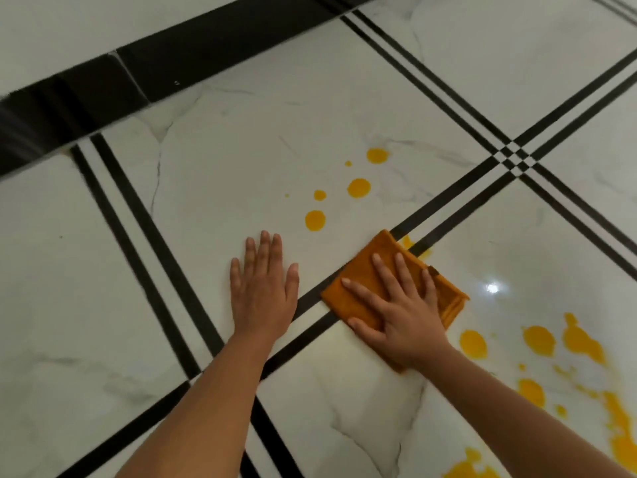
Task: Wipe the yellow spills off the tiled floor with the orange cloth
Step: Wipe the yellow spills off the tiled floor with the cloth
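Nearest, lower right: a large patch of yellow spills [537,339] made up of blobs, streaks and smears on the white tiled floor [213,174], just beside the right forearm. Both forearms reach in from the bottom edge.

Right hand [400,315]: palm down, fingers straight and spread, pressing on the orange cloth [360,269]. No finger curls round the cloth, so it is pinned flat rather than gripped.

Orange cloth: folded to a rectangle, lying flat across the double black lines [448,208] between two tiles. A small yellow smear [408,241] touches its far corner.

Left hand [263,291]: flat on bare tile just left of the cloth and apart from it. Fingers straight and close together, holding nothing.

Right of the cloth: a bright light glare [493,288] on the tile.

Beyond the hands: round yellow drops [358,188] of several sizes on the far tile, apart from the cloth.

Farthest: a wide black band [172,60] crosses the upper left.
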{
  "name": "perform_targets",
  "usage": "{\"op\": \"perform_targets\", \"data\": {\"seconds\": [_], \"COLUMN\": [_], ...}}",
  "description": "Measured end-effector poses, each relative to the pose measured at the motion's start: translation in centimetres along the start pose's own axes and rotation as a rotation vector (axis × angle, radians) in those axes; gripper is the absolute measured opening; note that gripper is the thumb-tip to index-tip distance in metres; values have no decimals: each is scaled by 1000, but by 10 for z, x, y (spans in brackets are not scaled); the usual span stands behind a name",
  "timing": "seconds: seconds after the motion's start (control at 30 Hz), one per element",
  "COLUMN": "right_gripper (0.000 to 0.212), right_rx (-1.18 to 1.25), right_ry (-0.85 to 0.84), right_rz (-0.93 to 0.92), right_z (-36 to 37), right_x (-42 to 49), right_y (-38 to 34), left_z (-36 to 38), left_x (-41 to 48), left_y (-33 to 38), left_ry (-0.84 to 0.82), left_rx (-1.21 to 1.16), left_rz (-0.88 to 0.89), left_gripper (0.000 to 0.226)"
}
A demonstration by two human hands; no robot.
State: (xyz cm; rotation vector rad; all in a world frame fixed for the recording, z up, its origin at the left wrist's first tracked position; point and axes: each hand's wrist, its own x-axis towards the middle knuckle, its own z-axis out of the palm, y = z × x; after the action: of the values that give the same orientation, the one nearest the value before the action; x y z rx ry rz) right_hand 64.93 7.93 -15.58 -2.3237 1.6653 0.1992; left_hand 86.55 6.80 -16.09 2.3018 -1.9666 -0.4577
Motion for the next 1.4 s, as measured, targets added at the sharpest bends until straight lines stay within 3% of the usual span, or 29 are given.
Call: {"op": "perform_targets", "data": {"seconds": [0.13, 0.27, 0.47, 0.57, 0.7, 0.73, 0.87, 0.93, 1.0, 1.03, 1.07, 1.17, 1.2, 1.33, 1.4], "right_gripper": [57, 58, 65, 63, 60, 60, 58, 57, 56, 57, 58, 55, 55, 52, 53], "right_rx": [110, 71, 138, 129, -36, -38, 121, 97, 24, -3, 0, 142, 163, 95, 143], "right_ry": [58, 51, 115, 111, 106, 102, 114, 135, 151, 143, 148, 133, 136, 129, 121], "right_rz": [260, 130, 411, 312, -120, -107, 312, 227, -66, -126, -105, 256, 300, -43, 75], "right_z": [-19, -18, -46, -60, -45, -48, -69, -65, -50, -49, -53, -65, -63, -47, -49], "right_x": [58, 65, 156, 212, 179, 172, 235, 245, 225, 214, 214, 247, 253, 222, 216], "right_y": [19, 25, 76, 55, 48, 61, 61, 20, 3, 10, 25, 31, 17, -15, -15], "left_z": [-4, -17, -8, -10, -12, -11, -10, -11, -12, -12, -12, -11, -10, -13, -17], "left_x": [35, 104, 145, 143, 144, 144, 146, 146, 145, 145, 146, 148, 146, 146, 141], "left_y": [2, -9, -8, -8, -9, -8, -10, -11, -11, -11, -8, -10, -11, -8, -11], "left_ry": [81, 153, 127, 134, 105, 108, 118, 118, 121, 128, 128, 135, 142, 121, 113], "left_rx": [8, 93, 115, 108, 109, 105, 97, 92, 86, 83, 79, 87, 92, 55, 32], "left_rz": [60, 155, 53, 64, 59, 66, 64, 71, 71, 71, 71, 65, 65, 81, 79], "left_gripper": [60, 64, 63, 70, 68, 67, 65, 65, 64, 64, 65, 67, 68, 68, 72]}}
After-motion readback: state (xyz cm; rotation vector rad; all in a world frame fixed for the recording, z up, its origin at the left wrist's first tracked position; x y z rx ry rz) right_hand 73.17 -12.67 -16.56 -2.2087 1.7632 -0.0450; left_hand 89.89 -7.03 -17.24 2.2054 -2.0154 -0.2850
